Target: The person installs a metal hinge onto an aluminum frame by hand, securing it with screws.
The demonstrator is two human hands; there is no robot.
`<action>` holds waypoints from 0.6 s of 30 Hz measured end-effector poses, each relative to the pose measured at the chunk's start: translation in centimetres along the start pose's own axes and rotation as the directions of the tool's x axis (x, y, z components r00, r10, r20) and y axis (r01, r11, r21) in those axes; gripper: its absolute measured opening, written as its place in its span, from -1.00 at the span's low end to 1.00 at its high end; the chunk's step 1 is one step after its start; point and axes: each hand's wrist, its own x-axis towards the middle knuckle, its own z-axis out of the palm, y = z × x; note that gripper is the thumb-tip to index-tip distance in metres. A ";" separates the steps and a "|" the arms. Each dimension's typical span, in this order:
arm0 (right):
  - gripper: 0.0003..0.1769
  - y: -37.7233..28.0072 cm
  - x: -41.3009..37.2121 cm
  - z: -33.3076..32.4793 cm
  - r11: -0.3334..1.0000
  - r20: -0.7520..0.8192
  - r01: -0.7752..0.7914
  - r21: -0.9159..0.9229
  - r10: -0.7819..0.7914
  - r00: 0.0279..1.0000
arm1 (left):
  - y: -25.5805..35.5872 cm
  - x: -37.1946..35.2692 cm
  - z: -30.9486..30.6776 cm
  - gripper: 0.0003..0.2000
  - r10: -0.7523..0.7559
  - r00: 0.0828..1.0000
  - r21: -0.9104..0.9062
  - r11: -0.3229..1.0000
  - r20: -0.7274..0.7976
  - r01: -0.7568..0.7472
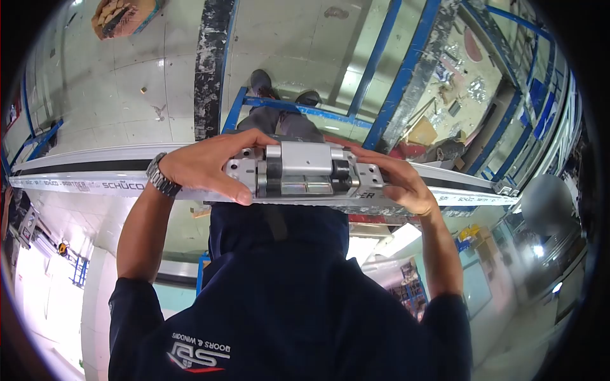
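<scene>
Metal fitting (306,159) sits between my two hands, in front of my navy shirt (279,286), at the long white profile (82,183) printed SCHÜCO. I grasp its left end with my left hand (206,164), thumb on the near side, fingers over the far edge; my right hand (403,181) curls around the other end, thumb near the profile's printed face. How hard either presses, I cannot tell. A metal watch (164,176) circles my left wrist. Beyond the profile, blue rails (406,70) stand over the pale tiled floor (127,89), with my dark shoes (260,81) near one.
</scene>
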 end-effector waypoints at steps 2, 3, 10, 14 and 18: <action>-0.01 -0.7 0.1 0.4 0.972 0.007 0.021 -0.233 -0.020 1.000 | 0.1 -0.1 -0.2 0.19 0.024 0.999 0.072 0.997 0.029 -0.026; 0.03 -0.8 -0.1 0.9 0.935 -0.015 0.003 -0.355 -0.008 1.000 | 0.3 -0.3 -0.2 0.26 0.027 0.998 0.108 0.994 0.050 -0.032; 0.00 -0.7 -0.1 5.0 0.555 -0.097 0.014 -0.832 -0.171 0.980 | -0.1 -1.2 0.1 0.16 0.060 0.997 0.498 0.867 -0.044 -0.030; -0.25 0.9 -0.1 6.6 0.388 -0.154 -0.040 -0.921 -0.267 0.951 | 1.4 -3.2 1.6 0.05 0.052 0.990 0.630 0.775 -0.131 0.043; -0.27 2.3 -0.1 6.8 0.352 -0.198 -0.106 -0.930 -0.234 0.952 | 1.2 -4.4 4.1 0.00 0.200 0.961 0.827 0.560 -0.188 0.045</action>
